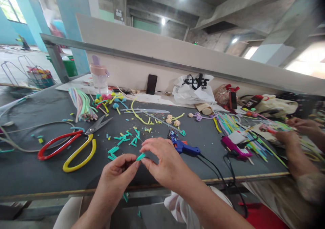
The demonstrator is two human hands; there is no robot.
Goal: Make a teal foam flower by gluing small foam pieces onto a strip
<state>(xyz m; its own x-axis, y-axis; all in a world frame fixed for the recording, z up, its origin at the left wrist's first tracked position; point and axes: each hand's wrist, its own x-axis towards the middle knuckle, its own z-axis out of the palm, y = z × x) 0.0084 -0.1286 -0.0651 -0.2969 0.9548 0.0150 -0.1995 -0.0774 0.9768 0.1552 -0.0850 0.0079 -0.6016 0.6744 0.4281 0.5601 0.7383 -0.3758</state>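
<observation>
Above the table's front edge, my left hand [120, 169] pinches a short teal fuzzy stem piece [140, 157] between thumb and fingertips. The thumb and fingers of my right hand [162, 158] close on the other end of the same piece, so both hands hold it. Just beyond lie several loose teal cut pieces [123, 138], some in a small bunch [113, 150] left of my hands. A blue glue gun [188, 148] rests right of my right hand, its nozzle partly covered with bits. Scissors [88, 134] with one red and one yellow handle lie open at the left.
Farther back are a bundle of pastel stems [82, 105], clear glue sticks [144, 110], small fuzzy flowers [175, 120], a water bottle [99, 78], a phone [151, 84] and a white bag [193, 88]. At the right, a co-worker's hands [286, 134] work near a magenta glue gun [237, 147]. Cables hang over the front edge.
</observation>
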